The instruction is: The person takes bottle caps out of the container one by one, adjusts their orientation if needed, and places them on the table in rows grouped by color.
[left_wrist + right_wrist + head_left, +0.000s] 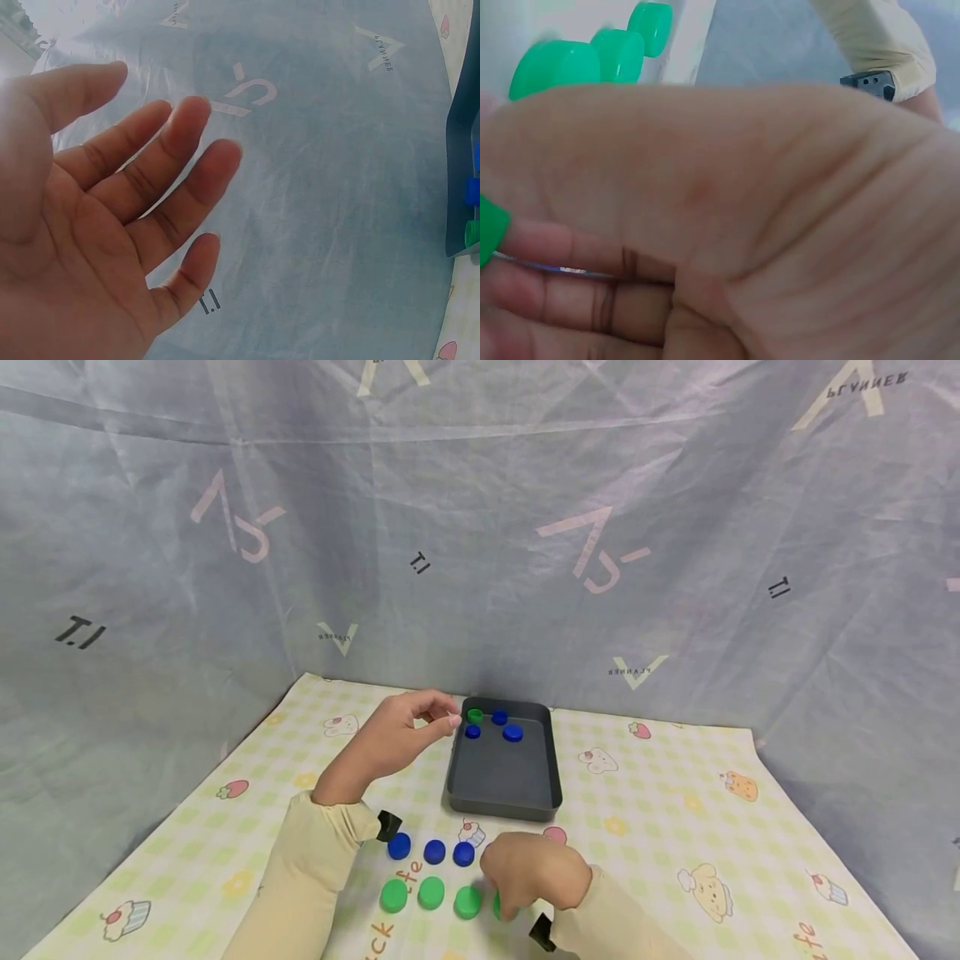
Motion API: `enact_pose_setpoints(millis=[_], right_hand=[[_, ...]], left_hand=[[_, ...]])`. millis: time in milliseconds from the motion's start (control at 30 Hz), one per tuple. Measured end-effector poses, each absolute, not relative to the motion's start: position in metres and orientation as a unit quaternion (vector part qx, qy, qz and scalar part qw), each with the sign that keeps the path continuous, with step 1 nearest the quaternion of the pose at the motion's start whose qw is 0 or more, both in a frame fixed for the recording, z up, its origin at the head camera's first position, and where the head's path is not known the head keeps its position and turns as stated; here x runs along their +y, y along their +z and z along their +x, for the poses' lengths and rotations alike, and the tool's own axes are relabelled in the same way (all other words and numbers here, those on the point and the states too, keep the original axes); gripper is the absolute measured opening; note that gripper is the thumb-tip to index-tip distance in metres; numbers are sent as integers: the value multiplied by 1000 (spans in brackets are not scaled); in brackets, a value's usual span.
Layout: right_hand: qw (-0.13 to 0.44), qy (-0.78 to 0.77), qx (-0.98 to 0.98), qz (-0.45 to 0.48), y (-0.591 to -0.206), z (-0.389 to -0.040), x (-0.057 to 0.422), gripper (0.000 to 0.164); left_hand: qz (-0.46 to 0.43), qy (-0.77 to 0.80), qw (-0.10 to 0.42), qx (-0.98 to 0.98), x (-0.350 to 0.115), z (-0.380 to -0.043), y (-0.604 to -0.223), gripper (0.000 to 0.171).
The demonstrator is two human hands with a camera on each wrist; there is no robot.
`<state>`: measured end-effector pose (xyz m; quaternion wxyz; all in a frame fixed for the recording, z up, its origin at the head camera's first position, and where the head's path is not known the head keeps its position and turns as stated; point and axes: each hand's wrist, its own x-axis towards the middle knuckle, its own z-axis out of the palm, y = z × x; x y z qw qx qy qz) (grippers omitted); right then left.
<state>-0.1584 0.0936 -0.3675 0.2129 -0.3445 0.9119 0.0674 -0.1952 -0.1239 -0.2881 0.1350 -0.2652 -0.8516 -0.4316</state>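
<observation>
My right hand (534, 870) reaches down at the right end of a row of green bottle caps (431, 892). Its thumb and fingers pinch a green cap (490, 229), mostly covered by the hand in the head view. My left hand (397, 735) hovers by the upper left rim of a dark grey tray (502, 781). In the left wrist view its palm shows, fingers loosely bent and holding nothing. Inside the tray lie one green cap (475, 716) and three blue caps (513, 732), grouped toward the far end.
Three more blue caps (434, 852) form a row between the green row and the tray. A checked, cartoon-print tablecloth (637, 860) covers the table. Behind it hangs a grey printed curtain (480, 610), which also closes off both sides.
</observation>
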Motion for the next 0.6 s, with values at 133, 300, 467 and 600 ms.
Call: enact_pose_setpoints(millis=[133,300,467,600], right_hand=[[215,68,921,-319,-364,-159,97,35],[224,58,923,-306,-355,-162,105,32],[206,28,930,-304,-338,-167,118,28],[191,-27,930,-314,-327,-170,129,27]], left_hand=[[-265,-425,134,-855,-120,-197,-289,18],[-266,-408,141,-862,-114,-201,-289,19],[-255,-386,169,-871,-110,-207,-292,16],[-238,-353,170,-889,-103,-229,-301,13]])
